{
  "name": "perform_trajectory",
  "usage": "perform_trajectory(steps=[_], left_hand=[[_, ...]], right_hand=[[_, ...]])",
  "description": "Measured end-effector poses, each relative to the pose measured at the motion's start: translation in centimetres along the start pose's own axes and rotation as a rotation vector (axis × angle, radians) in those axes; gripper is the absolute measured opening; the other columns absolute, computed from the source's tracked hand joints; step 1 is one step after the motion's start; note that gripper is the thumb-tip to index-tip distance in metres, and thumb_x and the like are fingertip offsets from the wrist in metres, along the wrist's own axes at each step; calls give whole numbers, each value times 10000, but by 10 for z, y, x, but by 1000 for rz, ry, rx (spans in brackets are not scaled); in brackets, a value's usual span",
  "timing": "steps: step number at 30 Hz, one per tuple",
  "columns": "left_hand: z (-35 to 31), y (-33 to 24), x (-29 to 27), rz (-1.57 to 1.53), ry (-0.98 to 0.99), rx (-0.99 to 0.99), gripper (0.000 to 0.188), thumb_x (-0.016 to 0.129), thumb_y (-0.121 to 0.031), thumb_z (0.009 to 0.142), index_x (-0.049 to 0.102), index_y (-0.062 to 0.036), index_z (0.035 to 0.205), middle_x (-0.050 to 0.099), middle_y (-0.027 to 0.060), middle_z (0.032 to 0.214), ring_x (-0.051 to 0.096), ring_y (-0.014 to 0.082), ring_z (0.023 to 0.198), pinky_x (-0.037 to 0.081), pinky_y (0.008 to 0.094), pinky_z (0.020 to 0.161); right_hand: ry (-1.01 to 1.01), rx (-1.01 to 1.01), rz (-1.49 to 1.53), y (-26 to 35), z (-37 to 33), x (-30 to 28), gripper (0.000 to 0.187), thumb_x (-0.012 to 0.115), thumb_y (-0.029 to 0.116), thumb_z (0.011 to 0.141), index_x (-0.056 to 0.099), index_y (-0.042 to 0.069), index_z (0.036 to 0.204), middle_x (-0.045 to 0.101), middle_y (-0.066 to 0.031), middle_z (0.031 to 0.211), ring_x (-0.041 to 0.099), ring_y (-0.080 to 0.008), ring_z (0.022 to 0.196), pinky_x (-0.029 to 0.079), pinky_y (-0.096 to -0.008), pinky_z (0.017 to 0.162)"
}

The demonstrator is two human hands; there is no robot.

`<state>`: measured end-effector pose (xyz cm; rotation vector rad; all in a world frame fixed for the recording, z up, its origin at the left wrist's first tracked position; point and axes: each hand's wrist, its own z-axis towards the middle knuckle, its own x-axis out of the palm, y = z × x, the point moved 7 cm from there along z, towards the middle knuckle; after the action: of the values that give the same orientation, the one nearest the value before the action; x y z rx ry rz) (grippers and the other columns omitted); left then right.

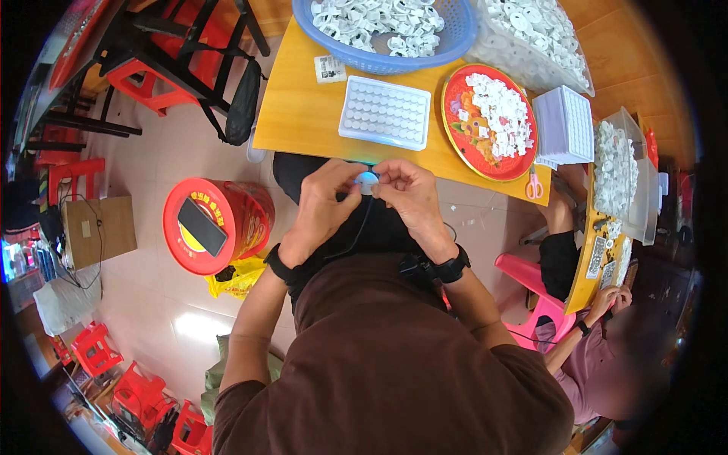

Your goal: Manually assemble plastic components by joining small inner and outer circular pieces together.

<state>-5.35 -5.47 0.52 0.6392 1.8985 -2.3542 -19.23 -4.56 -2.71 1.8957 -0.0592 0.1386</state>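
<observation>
Between my hands, just in front of the table's near edge, is a small round white plastic piece (367,182) that looks bluish on top. My left hand (326,199) pinches it from the left with thumb and forefinger. From the other side, the fingertips of my right hand (409,196) close on its rim. Fingers cover part of the piece, so its full shape is hidden. Straight ahead on the table lies a white tray (385,113) with rows of round pockets. Right of it sits a red floral plate (458,121) heaped with small white parts.
A blue basket (379,62) and a clear bag (531,42) of white parts stand at the back. Stacked trays (563,125) and orange-handled scissors (534,186) lie at the right. A red bucket (254,216) bears a phone (202,227). A co-worker (580,364) sits at right.
</observation>
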Motion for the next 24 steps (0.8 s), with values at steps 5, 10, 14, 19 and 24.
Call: perform_trajectory(steps=[5, 10, 14, 19, 24], left_hand=[[-6, 24, -1, -488, -142, -224, 238, 561, 84, 774, 605, 20, 999, 592, 52, 924, 595, 98, 771, 501, 215, 696], [-7, 28, 3, -578, -123, -348, 211, 561, 33, 795, 588, 14, 1003, 602, 58, 934, 598, 122, 819, 507, 239, 727], [-14, 33, 8, -721, -176, -452, 173, 573, -14, 803, 583, -15, 975, 608, 53, 927, 594, 122, 843, 509, 242, 714], [-18, 35, 8, -906, -178, -478, 155, 570, 14, 793, 583, -29, 941, 607, 43, 886, 593, 115, 809, 510, 242, 698], [-20, 41, 10, -992, -184, -497, 130, 521, 33, 792, 551, -47, 890, 587, 48, 864, 596, 138, 802, 506, 272, 735]], right_hand=[[-11, -10, 69, 4, 3, 1, 246, 642, -46, 714, 583, -9, 950, 560, -11, 752, 522, -37, 624, 424, -158, 541], [-16, -183, 31, 10, 2, 3, 203, 625, -46, 734, 582, 4, 925, 558, 2, 786, 525, -37, 659, 428, -164, 550], [-61, -302, -37, 5, -1, 9, 194, 612, -38, 743, 582, 26, 924, 561, 1, 782, 538, -47, 669, 440, -178, 554], [-92, -407, -240, 23, -8, 19, 141, 627, 7, 756, 598, 51, 887, 568, -2, 738, 528, -49, 622, 429, -203, 510], [-92, -459, -300, 37, -14, 24, 134, 612, -20, 739, 587, 38, 858, 550, -41, 719, 542, -124, 601, 418, -229, 492]])
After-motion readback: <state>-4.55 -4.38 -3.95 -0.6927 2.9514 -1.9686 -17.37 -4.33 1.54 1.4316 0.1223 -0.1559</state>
